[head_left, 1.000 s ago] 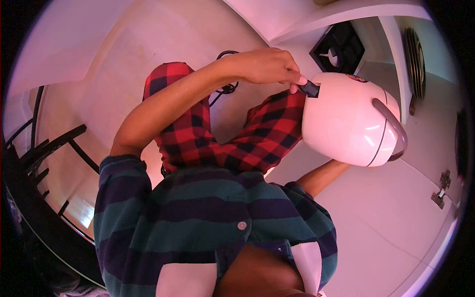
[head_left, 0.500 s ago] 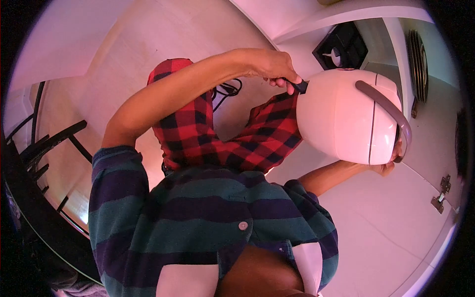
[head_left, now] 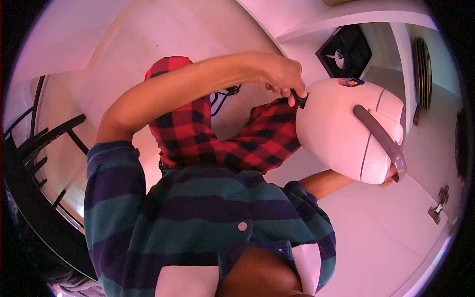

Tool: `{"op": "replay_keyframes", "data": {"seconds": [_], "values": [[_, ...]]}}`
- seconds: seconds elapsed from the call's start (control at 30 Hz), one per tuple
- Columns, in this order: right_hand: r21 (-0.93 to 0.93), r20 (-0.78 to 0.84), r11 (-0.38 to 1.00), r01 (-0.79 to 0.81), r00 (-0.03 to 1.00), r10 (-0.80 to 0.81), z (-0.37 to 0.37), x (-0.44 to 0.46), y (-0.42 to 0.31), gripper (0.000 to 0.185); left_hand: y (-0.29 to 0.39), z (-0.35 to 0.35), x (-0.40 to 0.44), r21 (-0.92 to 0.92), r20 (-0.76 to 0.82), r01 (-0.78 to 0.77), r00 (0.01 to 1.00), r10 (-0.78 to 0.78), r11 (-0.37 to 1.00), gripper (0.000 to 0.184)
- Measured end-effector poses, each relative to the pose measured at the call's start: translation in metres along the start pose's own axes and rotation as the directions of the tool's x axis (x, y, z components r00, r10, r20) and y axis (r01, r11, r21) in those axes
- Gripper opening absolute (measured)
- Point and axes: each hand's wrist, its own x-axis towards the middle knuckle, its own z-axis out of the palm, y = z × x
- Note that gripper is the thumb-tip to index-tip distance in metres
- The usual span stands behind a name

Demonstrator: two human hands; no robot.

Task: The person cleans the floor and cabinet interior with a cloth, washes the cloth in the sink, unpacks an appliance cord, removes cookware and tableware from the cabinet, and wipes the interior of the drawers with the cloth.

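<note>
A white rice cooker (head_left: 331,128) with a grey carry handle (head_left: 378,136) lies tipped on its side over the right thigh. A seam runs around its lid end, and a small colourful sticker (head_left: 351,82) shows on its side. My left hand (head_left: 286,76) reaches across and pinches a black power cord plug (head_left: 299,100) at the cooker's base end. Beneath the lid end, my right hand (head_left: 388,180) supports the rice cooker by the handle's lower end. Most of that hand is hidden behind the cooker.
A black cable (head_left: 222,96) lies on the floor between the knees. An open white cabinet holds a black tray (head_left: 345,52) with a white brush and stacked plates (head_left: 422,74). A cabinet hinge (head_left: 439,205) is at the right. Black metal bars (head_left: 49,138) stand at the left.
The rice cooker has turned and dropped slightly, bringing its sticker and more of its lid into view. Both hands have moved with it, and the right hand is more hidden.
</note>
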Motion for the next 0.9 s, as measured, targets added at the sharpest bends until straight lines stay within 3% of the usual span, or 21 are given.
{"op": "replay_keyframes", "data": {"seconds": [0.07, 0.17, 0.27, 0.37, 0.6, 0.67, 0.9], "values": [[-0.012, -0.001, 1.0, -0.003, 1.0, 0.003, 0.001, -0.001, 0.0, 0.005, -0.008, 0.007, 0.001, -0.061, 0.003, -0.01, 1.0, 0.01, 0.998, 0.031], [-0.011, 0.004, 1.0, -0.001, 1.0, 0.001, 0.003, -0.003, 0.0, 0.005, -0.024, 0.008, -0.002, 0.095, -0.068, -0.16, 0.984, 0.167, 0.983, 0.027], [-0.016, 0.013, 1.0, -0.001, 1.0, 0.001, 0.006, -0.006, 0.002, 0.006, -0.031, 0.002, -0.011, -0.027, -0.034, -0.165, 0.986, 0.165, 0.986, 0.018], [-0.006, 0.012, 1.0, -0.003, 1.0, 0.003, 0.008, -0.007, 0.004, 0.006, -0.036, 0.005, -0.016, -0.007, -0.21, -0.193, 0.96, 0.187, 0.981, 0.017], [-0.01, 0.019, 1.0, 0.008, 1.0, -0.008, 0.009, -0.006, 0.003, 0.008, -0.024, 0.033, -0.024, 0.403, -0.494, -0.18, 0.782, 0.379, 0.897, 0.02], [-0.014, 0.021, 1.0, 0.005, 1.0, -0.005, 0.009, -0.008, 0.004, 0.009, -0.026, 0.037, -0.026, 0.561, -0.511, -0.187, 0.688, 0.515, 0.807, 0.018], [-0.018, 0.011, 1.0, 0.012, 1.0, -0.011, 0.004, -0.004, -0.003, 0.011, -0.013, 0.046, -0.023, 0.754, -0.453, -0.081, 0.655, 0.605, 0.652, 0.018]]}}
